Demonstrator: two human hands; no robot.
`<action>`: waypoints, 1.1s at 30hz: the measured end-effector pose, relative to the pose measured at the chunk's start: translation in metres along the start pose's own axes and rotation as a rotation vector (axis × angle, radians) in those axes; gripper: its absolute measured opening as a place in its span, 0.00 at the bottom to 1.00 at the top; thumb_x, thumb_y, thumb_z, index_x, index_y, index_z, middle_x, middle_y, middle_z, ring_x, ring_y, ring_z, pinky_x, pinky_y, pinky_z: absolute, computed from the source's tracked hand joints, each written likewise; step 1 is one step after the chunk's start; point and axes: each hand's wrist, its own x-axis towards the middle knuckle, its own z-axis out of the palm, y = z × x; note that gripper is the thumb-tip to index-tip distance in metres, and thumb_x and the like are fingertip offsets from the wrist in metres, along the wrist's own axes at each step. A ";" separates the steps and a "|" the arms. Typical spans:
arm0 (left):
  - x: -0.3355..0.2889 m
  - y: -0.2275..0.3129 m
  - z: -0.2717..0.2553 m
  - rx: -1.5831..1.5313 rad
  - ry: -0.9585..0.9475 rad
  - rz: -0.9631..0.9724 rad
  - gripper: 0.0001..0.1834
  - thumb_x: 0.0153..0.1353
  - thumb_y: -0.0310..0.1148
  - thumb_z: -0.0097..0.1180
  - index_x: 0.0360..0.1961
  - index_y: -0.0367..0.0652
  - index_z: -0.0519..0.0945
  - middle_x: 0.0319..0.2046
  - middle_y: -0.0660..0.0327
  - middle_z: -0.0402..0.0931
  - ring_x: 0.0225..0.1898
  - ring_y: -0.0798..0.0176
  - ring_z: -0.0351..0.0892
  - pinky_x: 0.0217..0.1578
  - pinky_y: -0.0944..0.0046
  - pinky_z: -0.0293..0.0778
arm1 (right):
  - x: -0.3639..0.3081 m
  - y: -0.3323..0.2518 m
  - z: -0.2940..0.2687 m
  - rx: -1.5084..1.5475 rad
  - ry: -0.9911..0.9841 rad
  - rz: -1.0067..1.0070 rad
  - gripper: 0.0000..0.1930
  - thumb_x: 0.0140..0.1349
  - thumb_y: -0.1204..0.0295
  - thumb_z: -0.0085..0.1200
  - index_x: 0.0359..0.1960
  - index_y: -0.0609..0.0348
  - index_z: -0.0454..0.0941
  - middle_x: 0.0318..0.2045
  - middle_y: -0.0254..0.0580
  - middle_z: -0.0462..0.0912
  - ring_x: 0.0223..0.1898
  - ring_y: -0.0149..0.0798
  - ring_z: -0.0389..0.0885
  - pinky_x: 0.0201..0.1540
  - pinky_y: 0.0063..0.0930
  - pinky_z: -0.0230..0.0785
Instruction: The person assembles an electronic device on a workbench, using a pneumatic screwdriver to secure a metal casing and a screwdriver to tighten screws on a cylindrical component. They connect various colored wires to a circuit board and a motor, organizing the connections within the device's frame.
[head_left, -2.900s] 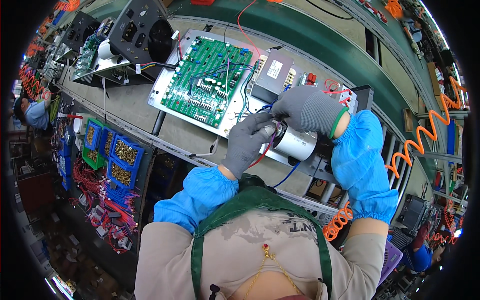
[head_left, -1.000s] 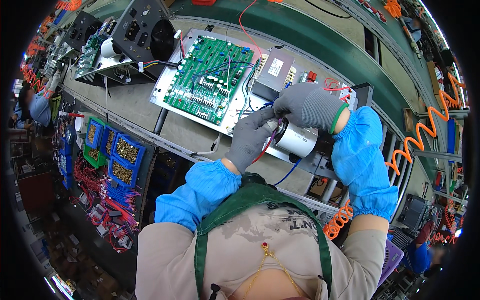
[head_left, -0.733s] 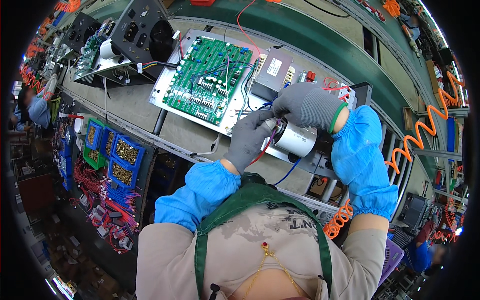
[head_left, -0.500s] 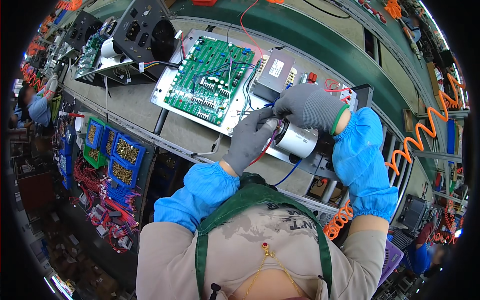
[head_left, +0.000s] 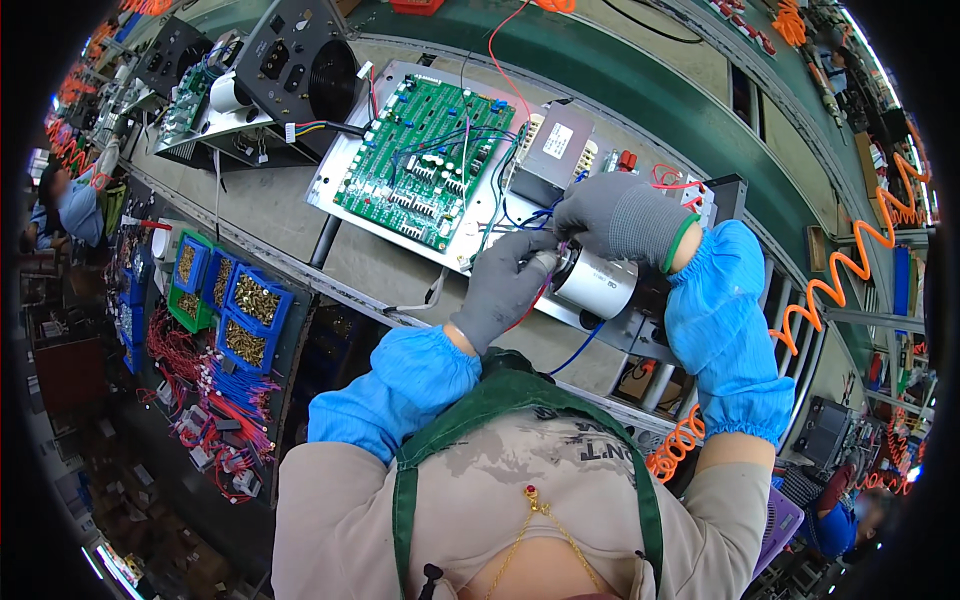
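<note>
Both my hands wear grey gloves and meet at the left end of a silver cylindrical capacitor [head_left: 598, 283], which lies on its side on the metal chassis plate [head_left: 326, 178]. My left hand [head_left: 502, 285] is closed, with a red and purple wire pinched between thumb and fingers. My right hand [head_left: 612, 215] curls down over the capacitor's end, fingers pressed together; what they grip is hidden. Just beyond it stands a boxy grey transformer [head_left: 553, 150]. Left of the hands, a green circuit board [head_left: 425, 160] with thin loose wires is mounted on the plate.
At the far left stands another unit with a black panel [head_left: 290, 65] and fan. Blue and green bins [head_left: 256, 300] of brass fasteners sit left, beside bundles of red and blue wires [head_left: 225, 410]. Orange coiled hoses [head_left: 840, 275] hang at right. A blue wire [head_left: 578, 350] trails off the chassis.
The view has shifted slightly. My left hand's fingers have turned a little at the capacitor's end, and less of the red and purple wire shows. My right hand stays nearly in place.
</note>
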 end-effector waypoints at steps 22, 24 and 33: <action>0.012 -0.001 -0.007 0.159 -0.143 -0.225 0.18 0.64 0.40 0.49 0.40 0.34 0.79 0.24 0.58 0.77 0.25 0.68 0.76 0.24 0.65 0.73 | -0.009 0.000 0.003 -0.070 0.166 -0.060 0.11 0.52 0.68 0.55 0.36 0.54 0.84 0.29 0.48 0.83 0.30 0.49 0.83 0.32 0.44 0.75; 0.009 0.003 -0.008 0.022 -0.153 -0.168 0.19 0.65 0.41 0.49 0.41 0.34 0.78 0.31 0.59 0.75 0.29 0.69 0.75 0.25 0.69 0.74 | 0.001 0.007 0.019 -0.118 0.416 -0.167 0.09 0.50 0.68 0.56 0.31 0.54 0.85 0.26 0.48 0.83 0.31 0.48 0.84 0.31 0.42 0.75; 0.009 0.014 -0.007 0.215 -0.198 -0.164 0.15 0.69 0.40 0.45 0.43 0.37 0.74 0.22 0.68 0.72 0.20 0.76 0.68 0.19 0.74 0.64 | 0.064 0.022 0.049 -0.063 0.295 -0.128 0.13 0.48 0.66 0.59 0.36 0.54 0.85 0.37 0.44 0.85 0.37 0.49 0.83 0.37 0.46 0.75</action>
